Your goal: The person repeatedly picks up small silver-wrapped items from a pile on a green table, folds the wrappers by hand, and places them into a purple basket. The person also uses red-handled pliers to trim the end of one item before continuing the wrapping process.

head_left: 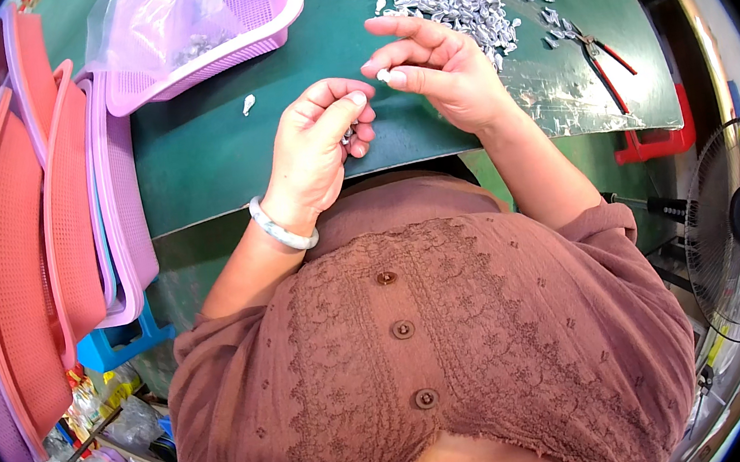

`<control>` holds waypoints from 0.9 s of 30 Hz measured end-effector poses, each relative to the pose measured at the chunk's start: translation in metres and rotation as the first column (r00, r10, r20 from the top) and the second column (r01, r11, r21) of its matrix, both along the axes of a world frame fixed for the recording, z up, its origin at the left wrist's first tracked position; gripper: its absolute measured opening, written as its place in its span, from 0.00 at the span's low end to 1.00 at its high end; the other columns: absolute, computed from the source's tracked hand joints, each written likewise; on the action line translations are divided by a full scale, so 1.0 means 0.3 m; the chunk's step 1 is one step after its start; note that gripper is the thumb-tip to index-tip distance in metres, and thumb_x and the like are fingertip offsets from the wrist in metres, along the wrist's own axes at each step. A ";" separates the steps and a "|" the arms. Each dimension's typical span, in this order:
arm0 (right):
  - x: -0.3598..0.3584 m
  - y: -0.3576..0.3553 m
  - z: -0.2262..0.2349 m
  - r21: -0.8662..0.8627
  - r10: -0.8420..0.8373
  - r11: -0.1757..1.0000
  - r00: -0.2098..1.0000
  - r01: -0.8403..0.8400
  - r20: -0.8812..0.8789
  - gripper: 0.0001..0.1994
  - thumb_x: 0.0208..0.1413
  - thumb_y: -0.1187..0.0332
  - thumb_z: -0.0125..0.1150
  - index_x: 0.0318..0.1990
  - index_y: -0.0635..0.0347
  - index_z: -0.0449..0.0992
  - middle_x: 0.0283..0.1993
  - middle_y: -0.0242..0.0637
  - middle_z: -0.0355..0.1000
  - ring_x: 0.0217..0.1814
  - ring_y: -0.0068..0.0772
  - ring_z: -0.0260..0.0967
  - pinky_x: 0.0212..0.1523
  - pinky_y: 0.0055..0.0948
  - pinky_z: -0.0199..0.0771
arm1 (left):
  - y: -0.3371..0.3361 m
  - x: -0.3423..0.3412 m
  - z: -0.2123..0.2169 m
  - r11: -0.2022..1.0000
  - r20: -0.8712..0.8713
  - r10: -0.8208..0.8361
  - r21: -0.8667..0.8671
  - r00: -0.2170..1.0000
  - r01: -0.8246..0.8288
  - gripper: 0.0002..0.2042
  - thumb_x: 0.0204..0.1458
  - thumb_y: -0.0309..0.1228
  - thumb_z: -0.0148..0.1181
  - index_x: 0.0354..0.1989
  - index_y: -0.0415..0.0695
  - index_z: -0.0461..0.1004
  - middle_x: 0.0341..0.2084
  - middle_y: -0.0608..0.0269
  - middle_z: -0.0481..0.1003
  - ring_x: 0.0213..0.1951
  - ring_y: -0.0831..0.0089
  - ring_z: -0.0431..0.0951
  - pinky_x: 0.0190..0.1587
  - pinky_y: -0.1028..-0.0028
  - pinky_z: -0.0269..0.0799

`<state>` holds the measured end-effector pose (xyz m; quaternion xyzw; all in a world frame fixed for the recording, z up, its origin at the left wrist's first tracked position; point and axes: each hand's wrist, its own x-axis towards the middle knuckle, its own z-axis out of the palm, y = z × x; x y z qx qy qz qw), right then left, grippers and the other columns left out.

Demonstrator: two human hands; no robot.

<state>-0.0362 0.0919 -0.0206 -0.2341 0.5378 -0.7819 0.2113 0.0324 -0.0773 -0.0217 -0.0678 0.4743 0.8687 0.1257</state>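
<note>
Nearest, over the near edge of the green mat [198,159], the left hand [315,150] is curled into a loose fist, thumb pressed over the bent fingers. A small silvery metal part [347,135] shows between the thumb and the fingertips, mostly hidden by them, so its shape cannot be told. A pale bangle [281,230] sits on that wrist.

Just to the right and a little farther, the right hand [443,67] is raised above the mat with thumb and forefinger pinched on a small white piece [383,75], the other fingers spread out beyond it. The two hands are near each other but apart; the white piece lies just right of and beyond the left thumb.

On the mat to the left of the hands lies one loose white piece [249,104], well apart from both. Far beyond the right hand spreads a heap of silvery parts [454,4], its near edge just behind the right fingers. To the far right lie red-handled pliers [603,58]. At the far left stands a purple mesh basket [263,15] holding a clear plastic bag [155,27]. Stacked pink and orange trays [51,231] lean at the left side.
</note>
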 end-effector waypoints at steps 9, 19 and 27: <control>0.018 0.004 -0.018 -0.047 0.002 0.999 1.000 0.000 0.026 0.23 0.47 0.83 0.55 0.54 0.65 0.62 0.38 0.38 0.72 0.43 0.26 0.68 0.47 0.25 0.67 | 0.011 0.013 0.024 0.999 0.008 -0.029 -0.038 1.000 0.029 0.04 0.52 0.26 0.52 0.32 0.40 0.72 0.20 0.70 0.69 0.20 0.85 0.66 0.20 0.85 0.60; 0.034 0.001 -0.024 0.055 -0.093 0.992 0.965 0.110 -0.245 0.22 0.48 0.83 0.54 0.53 0.65 0.63 0.39 0.39 0.72 0.43 0.25 0.68 0.45 0.23 0.68 | 0.018 0.017 0.034 0.998 0.020 -0.040 -0.054 0.999 0.041 0.04 0.51 0.26 0.53 0.31 0.40 0.72 0.19 0.70 0.69 0.19 0.86 0.65 0.19 0.86 0.59; 0.037 0.001 -0.026 0.099 -0.157 0.970 0.886 0.220 -0.436 0.22 0.47 0.83 0.55 0.52 0.63 0.64 0.37 0.38 0.73 0.42 0.23 0.69 0.44 0.22 0.68 | 0.021 0.016 0.032 0.997 0.023 -0.018 -0.070 1.000 0.019 0.04 0.51 0.26 0.53 0.31 0.39 0.72 0.18 0.70 0.68 0.18 0.86 0.64 0.19 0.86 0.58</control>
